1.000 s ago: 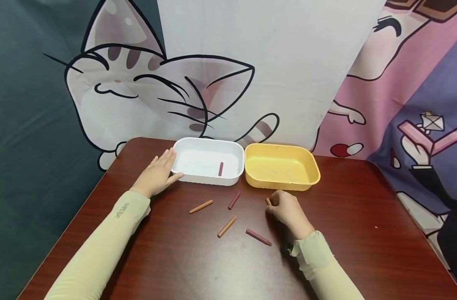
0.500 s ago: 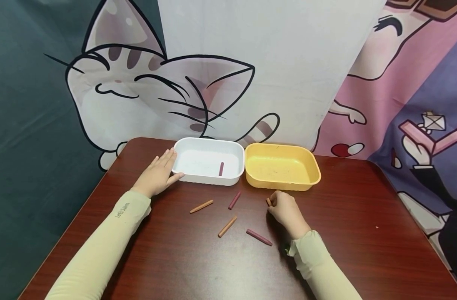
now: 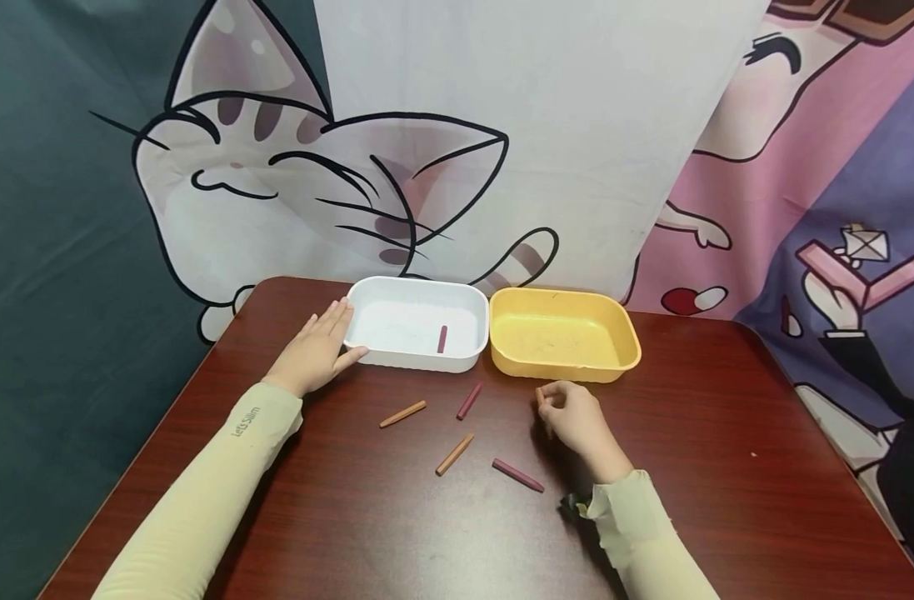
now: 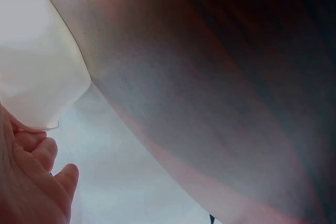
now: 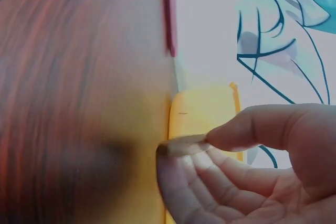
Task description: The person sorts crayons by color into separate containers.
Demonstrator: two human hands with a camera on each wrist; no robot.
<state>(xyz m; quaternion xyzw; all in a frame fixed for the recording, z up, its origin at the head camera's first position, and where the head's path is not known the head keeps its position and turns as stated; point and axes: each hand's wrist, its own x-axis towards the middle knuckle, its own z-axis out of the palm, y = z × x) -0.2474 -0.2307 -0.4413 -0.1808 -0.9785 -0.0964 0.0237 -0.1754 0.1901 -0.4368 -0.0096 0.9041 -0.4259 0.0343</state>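
One brown stick (image 5: 185, 144) I pinch with my right hand (image 3: 579, 419), before the yellow tray (image 3: 561, 329); left of it, my left hand (image 3: 310, 350) (fingers straight) touches the white tray (image 3: 397, 321).

We see the right hand (image 3: 579, 421) has turned slightly, tipping its pinched orange-brown stick (image 3: 541, 397) more upright than before.
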